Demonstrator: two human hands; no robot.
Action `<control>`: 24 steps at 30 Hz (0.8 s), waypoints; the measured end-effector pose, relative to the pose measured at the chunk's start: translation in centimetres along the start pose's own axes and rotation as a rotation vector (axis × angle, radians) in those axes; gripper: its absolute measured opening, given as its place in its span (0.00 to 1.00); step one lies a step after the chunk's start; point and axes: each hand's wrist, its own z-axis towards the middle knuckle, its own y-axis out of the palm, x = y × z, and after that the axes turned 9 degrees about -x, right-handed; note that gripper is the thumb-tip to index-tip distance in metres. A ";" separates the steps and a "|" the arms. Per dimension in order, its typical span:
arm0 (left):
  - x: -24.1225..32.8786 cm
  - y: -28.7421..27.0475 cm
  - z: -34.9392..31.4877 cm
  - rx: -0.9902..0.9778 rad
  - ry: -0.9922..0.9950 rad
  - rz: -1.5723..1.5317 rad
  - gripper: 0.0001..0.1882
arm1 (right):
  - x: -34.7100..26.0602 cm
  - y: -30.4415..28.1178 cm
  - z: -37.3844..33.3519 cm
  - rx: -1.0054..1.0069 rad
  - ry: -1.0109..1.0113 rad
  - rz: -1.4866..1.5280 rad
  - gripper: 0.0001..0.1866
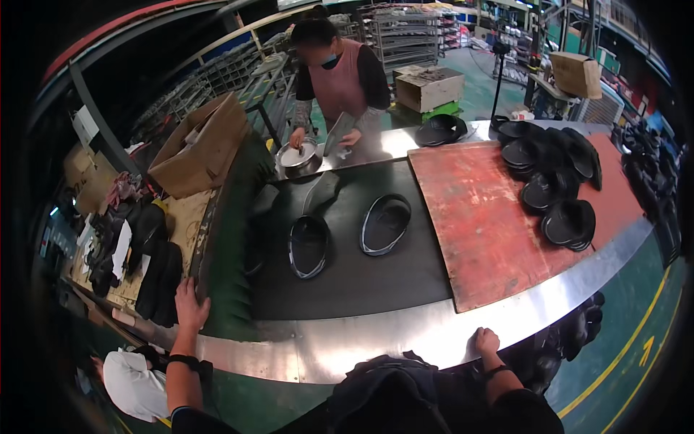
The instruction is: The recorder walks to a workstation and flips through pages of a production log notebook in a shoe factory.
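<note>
My left hand [191, 304] rests, fingers stretched out and apart, at the left side of the dark conveyor belt [347, 289], near black shoe parts [168, 278]; it holds nothing. At the near metal edge [405, 343] of the table, my right hand [487, 341] is closed into a fist, and nothing shows in it. Two black shoe uppers with pale rims lie on the belt, one upper [386, 225] to the right and another upper [309, 247] to the left. Beyond the left one lies a flat grey sole piece [322, 189].
Across the belt a co-worker [340, 79] holds a flat sole piece [340, 134] and reaches into a metal bowl [298, 158]. Stacked black uppers [567, 223] sit on a worn red board [470, 217] at right. A cardboard box [199, 148] stands at left.
</note>
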 end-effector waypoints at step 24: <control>-1.9 0.9 0.2 0.018 0.022 -0.022 0.42 | -0.7 0.2 -1.4 0.083 -0.147 -0.120 0.19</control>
